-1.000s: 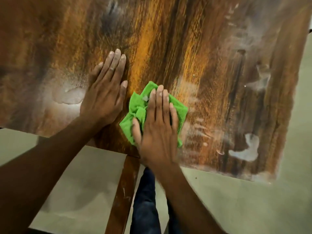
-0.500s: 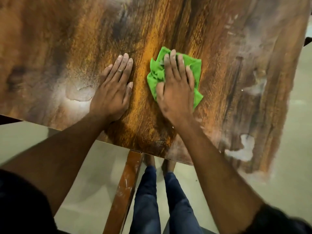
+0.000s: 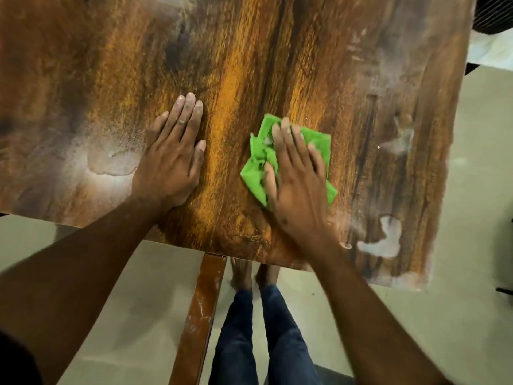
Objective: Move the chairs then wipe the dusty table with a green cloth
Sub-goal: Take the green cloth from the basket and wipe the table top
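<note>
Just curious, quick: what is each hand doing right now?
Left hand: open, flat on the table.
Right hand: open, pressing the green cloth.

The right hand (image 3: pixel 295 187) presses flat on a crumpled green cloth (image 3: pixel 323 143) on the wooden table (image 3: pixel 277 65), fingers straight. The left hand (image 3: pixel 169 159) rests flat on the tabletop just beside it, apart from the cloth. Pale dust patches (image 3: pixel 381 240) (thickest near the right edge) mark the wood. Bare feet (image 3: pixel 254 273) stand below.

The flat right hand (image 3: pixel 297 182) hides the middle of the crumpled green cloth (image 3: pixel 256 165). The dusty brown wooden table (image 3: pixel 305 65) runs past the top and left edges.
</note>
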Demonstrator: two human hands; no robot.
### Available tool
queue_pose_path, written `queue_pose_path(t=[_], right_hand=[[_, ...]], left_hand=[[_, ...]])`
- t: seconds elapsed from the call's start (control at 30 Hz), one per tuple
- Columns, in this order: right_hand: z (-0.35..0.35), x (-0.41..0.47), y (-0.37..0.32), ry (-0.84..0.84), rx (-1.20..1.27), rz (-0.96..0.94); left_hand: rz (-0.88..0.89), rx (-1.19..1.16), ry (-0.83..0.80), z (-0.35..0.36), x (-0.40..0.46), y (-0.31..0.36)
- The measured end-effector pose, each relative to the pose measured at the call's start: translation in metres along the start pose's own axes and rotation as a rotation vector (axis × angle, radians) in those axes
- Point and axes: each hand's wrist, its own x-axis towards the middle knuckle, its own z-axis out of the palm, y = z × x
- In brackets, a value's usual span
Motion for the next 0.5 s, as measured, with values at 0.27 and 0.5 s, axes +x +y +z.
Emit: queue_pose_path(t=[0.27, 0.5], right_hand=[[-0.005, 0.003, 0.007, 0.068, -0.002, 0.137], [0.006, -0.122, -0.032, -0.158, -0.029, -0.044]], left_hand=[[0.027, -0.038, 0.036, 0.001, -0.002, 0.005], [0.041, 0.038, 0.126, 0.023, -0.001, -0.011]])
